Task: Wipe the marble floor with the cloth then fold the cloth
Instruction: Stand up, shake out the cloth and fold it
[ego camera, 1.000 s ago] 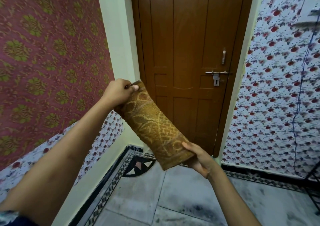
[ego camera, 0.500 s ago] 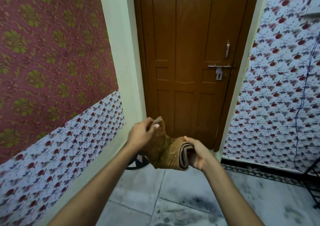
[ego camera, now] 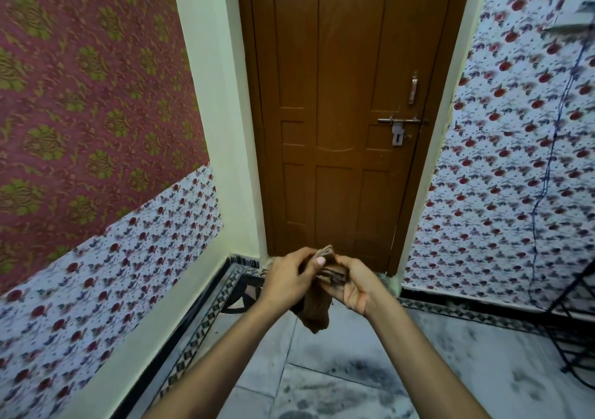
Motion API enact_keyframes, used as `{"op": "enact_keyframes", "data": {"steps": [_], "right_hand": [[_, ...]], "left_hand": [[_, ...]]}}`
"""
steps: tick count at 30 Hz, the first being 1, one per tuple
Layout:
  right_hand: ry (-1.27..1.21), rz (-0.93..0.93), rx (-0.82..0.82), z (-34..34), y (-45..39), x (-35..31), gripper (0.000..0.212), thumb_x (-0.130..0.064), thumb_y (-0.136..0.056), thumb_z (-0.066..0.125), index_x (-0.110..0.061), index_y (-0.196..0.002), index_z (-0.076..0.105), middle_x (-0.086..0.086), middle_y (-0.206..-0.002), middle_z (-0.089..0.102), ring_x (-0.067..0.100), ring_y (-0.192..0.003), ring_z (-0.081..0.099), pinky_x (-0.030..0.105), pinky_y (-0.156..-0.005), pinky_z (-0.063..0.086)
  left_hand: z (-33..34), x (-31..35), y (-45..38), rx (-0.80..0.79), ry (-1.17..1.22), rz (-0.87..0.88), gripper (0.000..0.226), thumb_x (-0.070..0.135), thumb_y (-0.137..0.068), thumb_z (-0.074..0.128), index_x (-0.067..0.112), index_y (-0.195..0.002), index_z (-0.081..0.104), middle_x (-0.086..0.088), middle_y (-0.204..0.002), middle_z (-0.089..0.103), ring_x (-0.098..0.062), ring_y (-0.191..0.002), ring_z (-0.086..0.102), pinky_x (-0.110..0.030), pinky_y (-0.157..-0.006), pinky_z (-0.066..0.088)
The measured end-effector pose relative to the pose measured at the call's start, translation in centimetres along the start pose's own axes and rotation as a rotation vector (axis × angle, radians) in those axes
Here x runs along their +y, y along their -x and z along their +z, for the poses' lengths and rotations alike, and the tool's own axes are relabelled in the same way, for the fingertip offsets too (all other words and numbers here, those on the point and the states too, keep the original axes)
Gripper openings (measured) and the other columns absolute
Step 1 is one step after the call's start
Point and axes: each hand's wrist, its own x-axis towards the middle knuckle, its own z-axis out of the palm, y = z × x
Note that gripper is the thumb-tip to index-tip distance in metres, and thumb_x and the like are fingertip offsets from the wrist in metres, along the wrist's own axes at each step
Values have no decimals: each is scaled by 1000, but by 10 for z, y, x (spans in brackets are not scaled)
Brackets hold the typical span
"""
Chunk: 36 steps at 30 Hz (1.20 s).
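Ahead: the shut door [ego camera: 338, 113] blocks your reach | Left: the wall [ego camera: 96, 161] runs close beside your left arm | Right: a papered wall [ego camera: 515, 193] with a hanging cable [ego camera: 547, 167] and a dark metal stand [ego camera: 576, 322] at its foot | Below: bare marble floor [ego camera: 370, 370] under both arms lies open.
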Motion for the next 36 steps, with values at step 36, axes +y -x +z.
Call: {"op": "enact_keyframes", "data": {"steps": [36], "right_hand": [[219, -376, 100, -11, -15, 60, 54, -4, -74, 72, -12, -123, 50, 4, -107, 66, 20, -95, 65, 30, -73, 57]], "left_hand": [[-14, -63, -11, -218, 1026, -638, 35, 9, -86, 61, 9, -120, 54, -11, -104, 66, -25, -90, 65, -33, -68, 55]]}}
